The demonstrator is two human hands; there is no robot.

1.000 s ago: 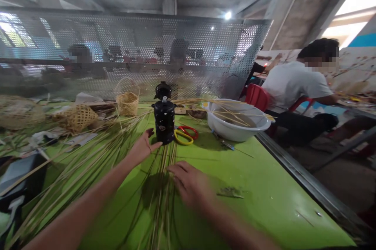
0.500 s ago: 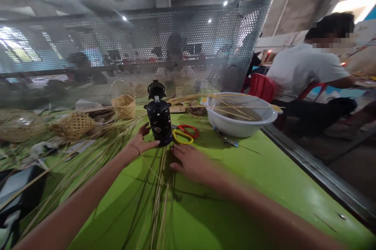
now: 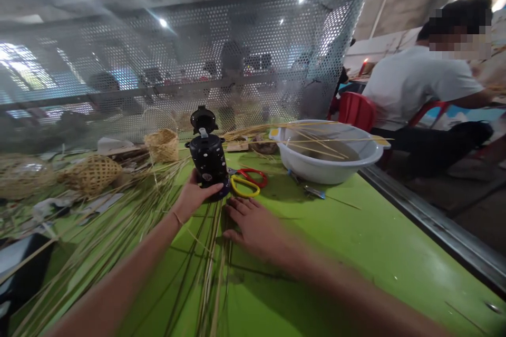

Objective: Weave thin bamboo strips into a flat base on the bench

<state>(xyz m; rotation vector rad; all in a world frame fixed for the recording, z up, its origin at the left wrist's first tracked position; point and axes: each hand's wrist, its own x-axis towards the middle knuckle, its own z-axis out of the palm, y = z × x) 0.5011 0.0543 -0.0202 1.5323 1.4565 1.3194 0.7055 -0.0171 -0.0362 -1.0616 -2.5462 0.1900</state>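
Note:
A black water bottle (image 3: 206, 160) with its lid flipped up stands slightly tilted on the far ends of thin bamboo strips (image 3: 208, 279). My left hand (image 3: 193, 195) is wrapped round the bottle's lower part, thumb across the front; its other fingers are mostly hidden behind. Flat on the table, my right hand (image 3: 253, 223) lies with its fingers stretched out at the edge of the strips. Just beyond its fingertips are scissors (image 3: 245, 185) with one yellow and one red handle loop.
A white basin (image 3: 328, 165) of water has strips laid across it. Woven baskets (image 3: 163, 145) and loose strips crowd the left of the green table (image 3: 356, 258). A perforated metal screen (image 3: 253, 68) rises behind. A person in a white shirt (image 3: 419, 84) sits at right.
My left hand has closed round the bottle's base, which it was open beside before. The bottle now leans a little. My right hand has hardly moved.

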